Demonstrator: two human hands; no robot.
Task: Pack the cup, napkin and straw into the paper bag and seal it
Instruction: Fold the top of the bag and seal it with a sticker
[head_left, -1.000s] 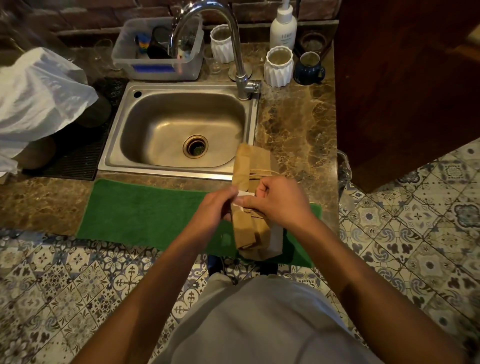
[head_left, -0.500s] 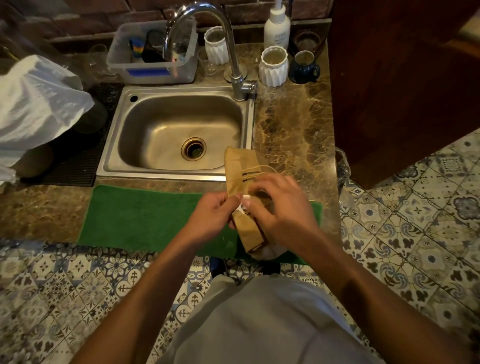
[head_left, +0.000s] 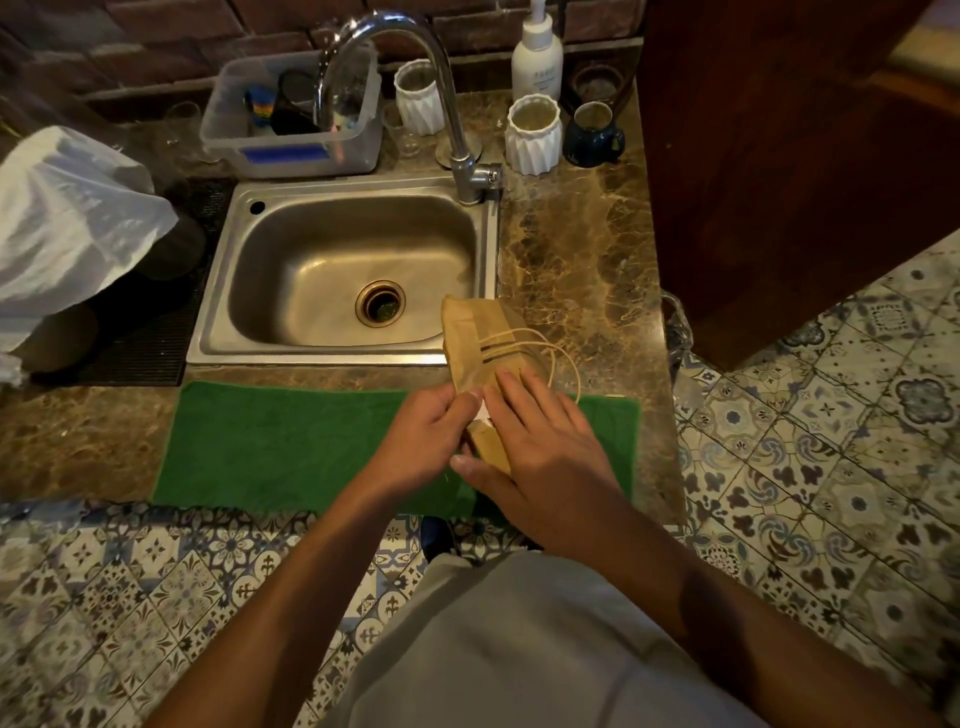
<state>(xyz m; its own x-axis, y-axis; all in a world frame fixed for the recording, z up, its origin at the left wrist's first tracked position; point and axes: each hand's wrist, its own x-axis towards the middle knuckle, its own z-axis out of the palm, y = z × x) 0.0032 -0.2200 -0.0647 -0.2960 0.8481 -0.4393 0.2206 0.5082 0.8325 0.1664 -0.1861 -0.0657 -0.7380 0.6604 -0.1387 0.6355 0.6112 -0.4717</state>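
Nearest the camera, both forearms reached forward over a pale grey garment toward the counter edge. The right hand lay flat and spread, palm down, pressing on the folded paper bag, its fingers extended over the bag's middle and its thumb at the bag's near end. The left hand, just to the left and touching the bag's side, was curled with its fingertips pinched at a small white piece on the bag; whether that was tape or a sticker could not be told. The bag lay under and beyond the hands, its near end over the green mat and its far end over the corner of the steel sink, with its twine handles looped out to the right of the right hand. No cup, napkin or straw showed outside it. Beyond the hands stood the tap. Far left of the hands was a white plastic bag. Farthest back were a clear tub with a blue label, two white ribbed pots, a dark blue mug and a white pump bottle whose small print was too blurred to read.
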